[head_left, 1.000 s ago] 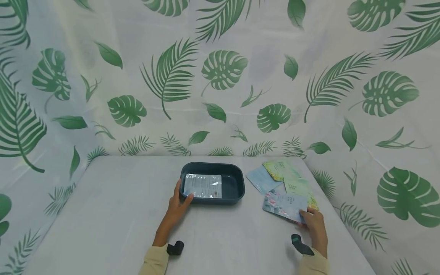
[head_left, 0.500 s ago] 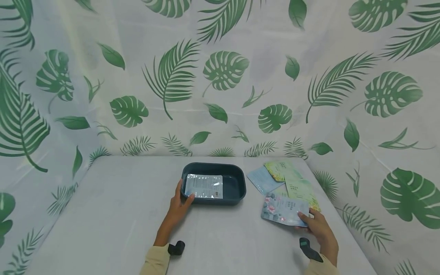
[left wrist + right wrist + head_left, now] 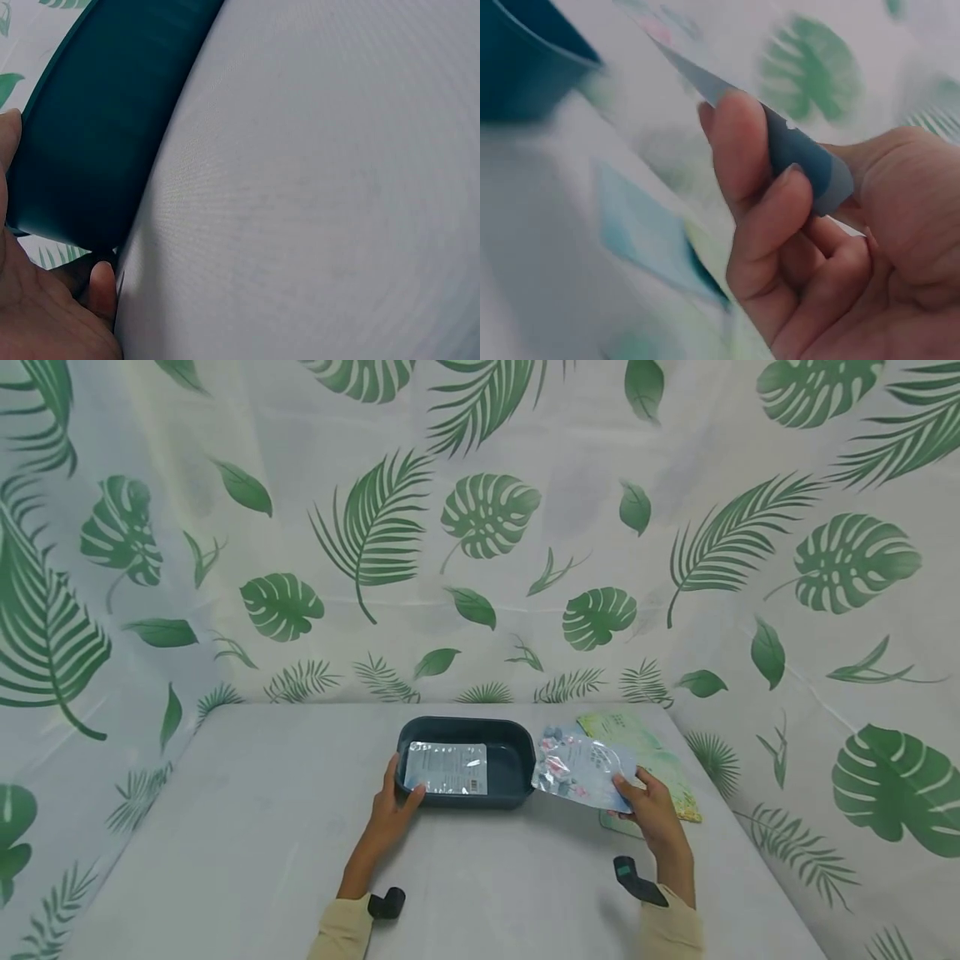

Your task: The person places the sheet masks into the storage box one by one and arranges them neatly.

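A dark teal rectangular basin [image 3: 512, 768] stands on the white-covered table, a silvery sheet mask packet [image 3: 446, 768] lying inside with its printed back up. My left hand [image 3: 388, 814] grips the basin's left end, thumb at the front corner; the left wrist view shows fingers at the wall [image 3: 97, 135]. Raised at the basin's right side is a blue-grey sheet mask packet [image 3: 581, 768] with pink flowers, its right end pinched by my right hand [image 3: 651, 810]. In the right wrist view that packet [image 3: 802, 154] appears nearly edge-on between thumb and fingers.
Green and yellow packets [image 3: 678, 781] lie overlapping on the table right of the basin, partly covered by the raised packet. A light blue packet [image 3: 645, 232] shows blurred in the right wrist view. A leaf-printed curtain [image 3: 480, 635] surrounds the table.
My right hand has lifted the flowered packet off the pile and carried it left and farther back, up to the basin's right side. My left hand stays on the basin.
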`<state>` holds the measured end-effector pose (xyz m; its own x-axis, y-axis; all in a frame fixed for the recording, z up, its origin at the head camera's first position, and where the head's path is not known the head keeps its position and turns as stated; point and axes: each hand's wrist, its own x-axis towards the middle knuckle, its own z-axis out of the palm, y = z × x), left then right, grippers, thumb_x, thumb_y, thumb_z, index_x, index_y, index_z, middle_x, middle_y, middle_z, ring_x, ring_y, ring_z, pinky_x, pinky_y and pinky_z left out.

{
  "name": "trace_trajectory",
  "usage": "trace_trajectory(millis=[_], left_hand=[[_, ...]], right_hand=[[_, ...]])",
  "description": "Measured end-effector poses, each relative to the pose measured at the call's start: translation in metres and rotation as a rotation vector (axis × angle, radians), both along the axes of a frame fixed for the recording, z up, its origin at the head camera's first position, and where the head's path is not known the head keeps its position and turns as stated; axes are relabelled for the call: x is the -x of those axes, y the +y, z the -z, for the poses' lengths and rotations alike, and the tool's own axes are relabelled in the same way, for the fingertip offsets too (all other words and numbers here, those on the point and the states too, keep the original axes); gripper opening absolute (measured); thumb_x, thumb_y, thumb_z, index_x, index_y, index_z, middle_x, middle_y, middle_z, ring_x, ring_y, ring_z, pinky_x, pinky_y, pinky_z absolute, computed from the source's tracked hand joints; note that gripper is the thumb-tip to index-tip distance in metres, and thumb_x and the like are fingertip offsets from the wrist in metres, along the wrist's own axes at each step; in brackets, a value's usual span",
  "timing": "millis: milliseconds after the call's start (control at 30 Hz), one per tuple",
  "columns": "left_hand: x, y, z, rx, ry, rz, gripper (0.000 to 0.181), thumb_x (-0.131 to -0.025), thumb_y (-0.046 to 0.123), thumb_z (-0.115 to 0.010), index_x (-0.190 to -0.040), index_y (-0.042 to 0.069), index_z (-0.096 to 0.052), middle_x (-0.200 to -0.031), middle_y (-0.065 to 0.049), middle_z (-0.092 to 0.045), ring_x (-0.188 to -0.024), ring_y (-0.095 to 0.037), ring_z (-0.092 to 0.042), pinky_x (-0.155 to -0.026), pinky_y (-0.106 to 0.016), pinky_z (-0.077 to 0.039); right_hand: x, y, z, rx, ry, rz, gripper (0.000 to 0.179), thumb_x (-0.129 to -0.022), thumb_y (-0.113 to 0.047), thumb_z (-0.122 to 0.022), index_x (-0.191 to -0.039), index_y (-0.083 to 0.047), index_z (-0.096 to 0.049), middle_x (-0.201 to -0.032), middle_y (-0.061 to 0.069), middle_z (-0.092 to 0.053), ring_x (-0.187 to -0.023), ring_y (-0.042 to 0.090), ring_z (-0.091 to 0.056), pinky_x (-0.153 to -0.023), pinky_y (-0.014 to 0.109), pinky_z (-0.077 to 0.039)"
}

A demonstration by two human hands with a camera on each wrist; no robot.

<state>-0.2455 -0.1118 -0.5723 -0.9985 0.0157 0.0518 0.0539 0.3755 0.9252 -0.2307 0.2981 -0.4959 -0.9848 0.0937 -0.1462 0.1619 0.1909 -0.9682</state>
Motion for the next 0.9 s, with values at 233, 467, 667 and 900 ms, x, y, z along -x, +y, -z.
trace_trajectory(millis=[233, 467, 667, 900], left_hand=[[0.000, 0.001, 0.000, -0.001, -0.004, -0.012, 0.078, -0.099, 0.035, -0.055, -0.158, 0.014, -0.008, -0.163, -0.020, -0.014, -0.149, -0.041, -0.015, -0.118, -0.060, -0.017], [-0.004, 0.001, 0.000, 0.003, -0.010, -0.019, 0.078, -0.099, 0.034, -0.056, -0.157, 0.014, -0.010, -0.162, -0.021, -0.016, -0.148, -0.044, -0.017, -0.117, -0.062, -0.019], [-0.003, 0.000, 0.001, -0.010, 0.008, -0.002, 0.079, -0.098, 0.036, -0.056, -0.158, 0.015, -0.008, -0.163, -0.021, -0.015, -0.149, -0.042, -0.016, -0.117, -0.063, -0.019], [-0.003, 0.000, 0.003, -0.009, 0.024, -0.004, 0.079, -0.098, 0.035, -0.057, -0.158, 0.015, -0.009, -0.162, -0.020, -0.017, -0.149, -0.042, -0.017, -0.116, -0.063, -0.019]], right_hand=[[0.038, -0.077, 0.000, -0.053, 0.075, -0.048, 0.039, -0.101, -0.015, -0.054, -0.136, 0.000, -0.048, -0.095, 0.014, -0.074, -0.060, 0.018, -0.071, -0.056, 0.028, -0.056], [0.057, -0.140, 0.013, -0.351, 0.213, -0.130, 0.026, -0.098, -0.012, -0.059, -0.118, 0.003, -0.058, -0.085, 0.020, -0.071, -0.055, 0.018, -0.066, -0.050, 0.031, -0.055], [0.060, -0.173, 0.020, -0.710, 0.238, -0.114, 0.034, -0.094, -0.022, -0.065, -0.120, 0.001, -0.061, -0.093, 0.011, -0.070, -0.067, 0.015, -0.055, -0.061, 0.033, -0.048], [0.059, -0.191, 0.027, -0.984, 0.192, -0.070, 0.049, -0.085, -0.035, -0.075, -0.121, -0.003, -0.064, -0.085, 0.010, -0.073, -0.057, 0.016, -0.053, -0.048, 0.031, -0.040]])
